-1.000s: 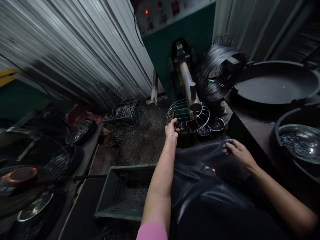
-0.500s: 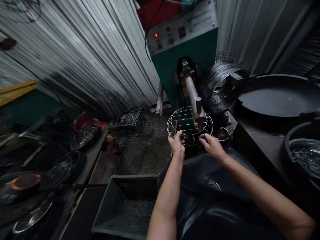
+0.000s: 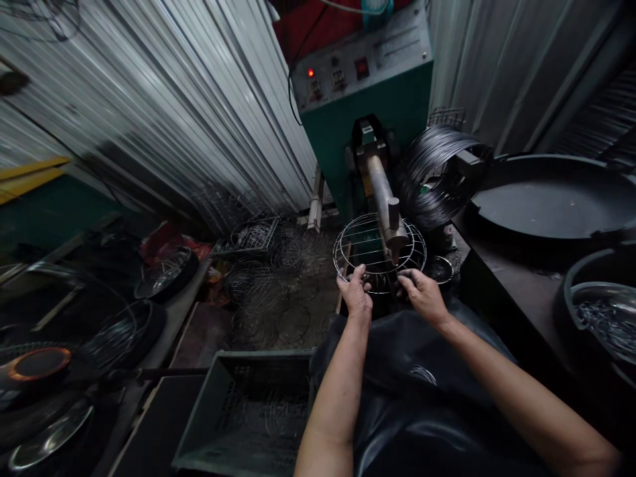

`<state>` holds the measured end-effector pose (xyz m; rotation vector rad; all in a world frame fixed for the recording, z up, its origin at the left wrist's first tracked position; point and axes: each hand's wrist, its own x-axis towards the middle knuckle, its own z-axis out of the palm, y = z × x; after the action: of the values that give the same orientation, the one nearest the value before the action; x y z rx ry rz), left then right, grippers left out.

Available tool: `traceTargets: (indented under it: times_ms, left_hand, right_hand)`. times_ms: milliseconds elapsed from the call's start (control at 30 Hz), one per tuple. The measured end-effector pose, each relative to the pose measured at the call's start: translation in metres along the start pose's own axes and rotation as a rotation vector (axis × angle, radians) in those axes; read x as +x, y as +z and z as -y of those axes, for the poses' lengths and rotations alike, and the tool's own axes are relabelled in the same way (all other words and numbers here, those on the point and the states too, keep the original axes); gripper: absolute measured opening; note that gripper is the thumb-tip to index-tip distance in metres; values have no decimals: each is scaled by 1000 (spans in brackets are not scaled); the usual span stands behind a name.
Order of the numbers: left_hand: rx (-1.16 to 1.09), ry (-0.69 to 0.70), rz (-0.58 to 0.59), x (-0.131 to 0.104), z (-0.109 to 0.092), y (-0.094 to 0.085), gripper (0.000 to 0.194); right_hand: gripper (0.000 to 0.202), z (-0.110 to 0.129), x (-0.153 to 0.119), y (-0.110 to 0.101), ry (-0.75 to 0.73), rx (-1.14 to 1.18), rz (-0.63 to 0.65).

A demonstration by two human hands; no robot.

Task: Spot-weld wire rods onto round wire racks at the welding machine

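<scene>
A round wire basket, made of shiny rings and parallel cross wires, sits around the lower end of the machine's metal electrode arm. At its near left rim my left hand is closed on the wire, thumb on top. My right hand pinches at the near right part of the rim, just below the electrode tip; whether its fingers also hold a small piece there is too dark to tell. Some thin curved wires lie on the dark apron over my lap.
Behind stands a green machine with a lit red lamp. A wire coil and a large dark pan are to the right, near a bowl of small metal pieces. At lower left is a plastic crate; wire rings cover the floor.
The view has shifted slightly, so most things sit a little lower. Both hands stay at the basket's near rim; the basket has moved very slightly right and down in the picture.
</scene>
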<state>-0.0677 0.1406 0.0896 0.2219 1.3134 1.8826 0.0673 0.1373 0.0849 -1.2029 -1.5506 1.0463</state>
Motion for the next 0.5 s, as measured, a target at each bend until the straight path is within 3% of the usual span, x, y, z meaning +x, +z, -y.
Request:
traceTargets:
  times_ms: [500]
  left_hand:
    - [-28,-63,-70,5,5,10,48]
  right_hand:
    - [23,-1,11,1,-17,-27,-23]
